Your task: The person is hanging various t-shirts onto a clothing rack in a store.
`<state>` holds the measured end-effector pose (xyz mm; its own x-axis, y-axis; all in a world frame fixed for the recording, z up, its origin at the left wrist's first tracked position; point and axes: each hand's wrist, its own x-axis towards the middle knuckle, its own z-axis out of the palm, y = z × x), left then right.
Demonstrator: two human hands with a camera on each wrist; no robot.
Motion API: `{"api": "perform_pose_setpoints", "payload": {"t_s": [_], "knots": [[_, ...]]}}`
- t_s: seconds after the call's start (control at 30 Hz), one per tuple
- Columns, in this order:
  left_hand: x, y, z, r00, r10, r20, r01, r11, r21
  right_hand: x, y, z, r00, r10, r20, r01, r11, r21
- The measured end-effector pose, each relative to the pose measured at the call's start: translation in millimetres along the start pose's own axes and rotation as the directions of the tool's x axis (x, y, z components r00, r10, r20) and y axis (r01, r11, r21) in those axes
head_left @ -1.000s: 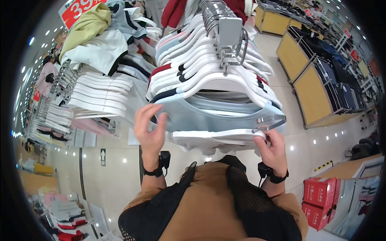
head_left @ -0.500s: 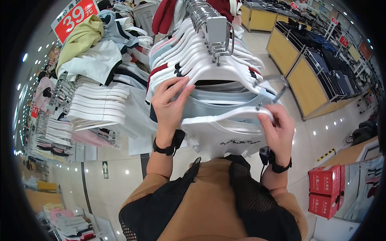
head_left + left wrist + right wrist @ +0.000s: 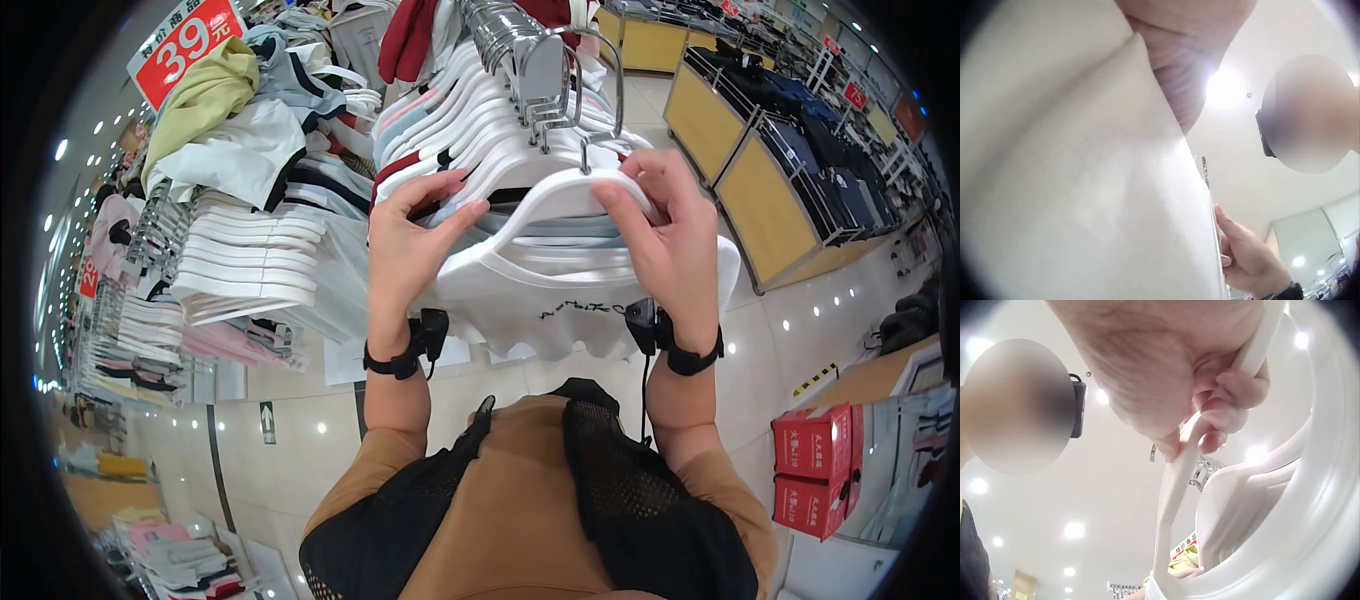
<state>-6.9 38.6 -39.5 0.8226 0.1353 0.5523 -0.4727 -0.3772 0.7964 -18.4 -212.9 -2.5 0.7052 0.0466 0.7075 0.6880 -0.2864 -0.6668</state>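
Observation:
My right hand (image 3: 680, 235) grips the neck of a white hanger (image 3: 522, 212) bearing a white shirt (image 3: 590, 290) with dark lettering, in front of the packed rack. Its metal hook stands up beside the rail end. In the right wrist view, the fingers of my right hand (image 3: 1179, 369) curl round the white hanger (image 3: 1175, 487). With thumb and fingers, my left hand (image 3: 408, 245) pinches the shoulder of the front racked hanger (image 3: 490, 172). White fabric (image 3: 1085, 175) fills much of the left wrist view and hides the fingertips of my left hand (image 3: 1191, 31).
Left of the rack stand a pile of clothes (image 3: 235, 135), white hangers (image 3: 250, 255) and a red price sign (image 3: 185, 50). Display bins (image 3: 740, 160) of dark clothes are on the right, with red boxes (image 3: 812, 470) lower right. Metal hooks (image 3: 500, 35) crowd the rail.
My right hand has raised the hanger and white shirt toward the rail, its hook turning upright. My left hand has come from the blue shirt's side to the racked hangers.

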Motion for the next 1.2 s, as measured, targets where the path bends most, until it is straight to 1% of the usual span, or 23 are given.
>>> {"api": "perform_pose_setpoints", "payload": {"t_s": [0.03, 0.07, 0.1, 0.17, 0.2, 0.27, 0.3, 0.33, 0.37, 0.4, 0.47, 0.5, 0.57, 0.7, 0.77, 0.8, 0.87, 1.0, 1.07, 1.1, 1.17, 1.2], "knots": [[2.3, 4.7, -1.8, 0.998, 0.033, 0.05, -0.035, 0.999, 0.027, 2.7, -0.2, 1.2, 1.0, -0.016, -0.007, 0.016, 1.0, 0.016], [4.5, 10.2, -3.3, 0.993, 0.065, 0.1, -0.071, 0.996, 0.052, 3.9, 0.1, -0.1, 1.0, 0.003, 0.008, -0.003, 1.0, -0.001], [5.9, 18.6, -3.4, 0.993, 0.066, 0.098, -0.071, 0.996, 0.051, 4.2, -0.2, -0.6, 1.0, 0.001, 0.009, -0.001, 1.0, -0.002], [6.9, 34.3, -0.8, 0.98, 0.138, 0.145, -0.159, 0.977, 0.143, 4.4, -0.5, -0.5, 0.999, 0.039, 0.023, -0.039, 0.999, -0.011], [7.2, 35.8, 0.7, 0.98, 0.136, 0.144, -0.157, 0.977, 0.144, 4.1, -0.5, 0.2, 0.999, 0.039, 0.025, -0.039, 0.999, -0.01], [11.7, 37.1, 4.6, 0.968, 0.216, 0.127, -0.236, 0.958, 0.165, 4.5, 0.5, 2.1, 1.0, 0.005, -0.019, -0.005, 1.0, -0.016], [14.6, 40.7, 8.0, 0.968, 0.215, 0.126, -0.234, 0.958, 0.167, 4.3, 0.7, 2.2, 1.0, 0.005, -0.018, -0.006, 1.0, -0.014], [18.2, 45.9, 12.3, 0.936, 0.348, 0.047, -0.348, 0.903, 0.254, 3.9, 0.7, 1.8, 0.999, 0.026, -0.022, -0.026, 1.0, 0.005], [21.3, 48.5, 16.1, 0.878, 0.479, -0.02, -0.443, 0.826, 0.347, 3.8, 1.1, 1.4, 0.999, 0.046, -0.027, -0.045, 0.999, 0.024], [24.1, 48.4, 19.4, 0.877, 0.48, -0.019, -0.444, 0.825, 0.35, 3.8, 1.6, 0.9, 0.999, 0.045, -0.027, -0.044, 0.999, 0.027], [28.7, 47.6, 24.4, 0.9, 0.435, -0.008, -0.422, 0.878, 0.225, 4.1, 2.4, -0.4, 0.999, 0.035, -0.035, -0.034, 0.999, 0.027], [29.6, 45.7, 25.0, 0.899, 0.437, -0.005, -0.425, 0.877, 0.225, 4.4, 3.3, -0.6, 0.999, 0.035, -0.04, -0.034, 0.999, 0.028], [30.4, 39.7, 25.4, 0.96, 0.271, 0.072, -0.276, 0.959, 0.058, 4.6, 5.5, 0.2, 0.998, 0.021, -0.056, -0.018, 0.999, 0.051], [31.2, 35.9, 26.3, 0.958, 0.276, 0.082, -0.282, 0.957, 0.074, 6.0, 6.3, 1.6, 0.998, 0.019, -0.054, -0.015, 0.996, 0.09], [32.0, 37.8, 26.8, 0.962, 0.261, 0.08, -0.268, 0.959, 0.093, 7.0, 5.8, 1.3, 0.999, 0.044, -0.03, -0.043, 0.998, 0.04], [32.6, 40.6, 27.0, 0.961, 0.266, 0.071, -0.272, 0.958, 0.094, 7.8, 4.5, 2.0, 0.999, 0.034, -0.026, -0.033, 0.999, 0.04], [34.0, 46.7, 27.0, 0.977, 0.202, 0.071, -0.21, 0.968, 0.137, 9.1, 1.7, 3.9, 0.998, 0.058, -0.019, -0.058, 0.998, 0.028], [42.5, 44.5, 25.5, 0.979, 0.2, 0.049, -0.205, 0.966, 0.158, 13.0, 3.9, 10.1, 1.0, 0.012, -0.013, -0.012, 0.999, 0.043], [45.9, 47.6, 23.1, 0.987, 0.134, 0.083, -0.15, 0.965, 0.215, 15.1, 6.3, 13.1, 1.0, 0.001, -0.008, -0.001, 1.0, 0.031], [47.6, 47.7, 22.1, 0.987, 0.138, 0.079, -0.152, 0.965, 0.215, 16.7, 7.1, 14.9, 1.0, -0.005, -0.007, 0.005, 1.0, 0.031], [49.7, 47.1, 20.8, 0.99, 0.08, 0.112, -0.097, 0.984, 0.149, 19.6, 8.4, 18.3, 1.0, -0.008, -0.008, 0.008, 0.998, 0.062], [49.8, 46.4, 20.0, 0.991, 0.083, 0.109, -0.099, 0.984, 0.148, 20.3, 9.1, 19.3, 1.0, -0.012, -0.007, 0.012, 0.998, 0.061]]}}
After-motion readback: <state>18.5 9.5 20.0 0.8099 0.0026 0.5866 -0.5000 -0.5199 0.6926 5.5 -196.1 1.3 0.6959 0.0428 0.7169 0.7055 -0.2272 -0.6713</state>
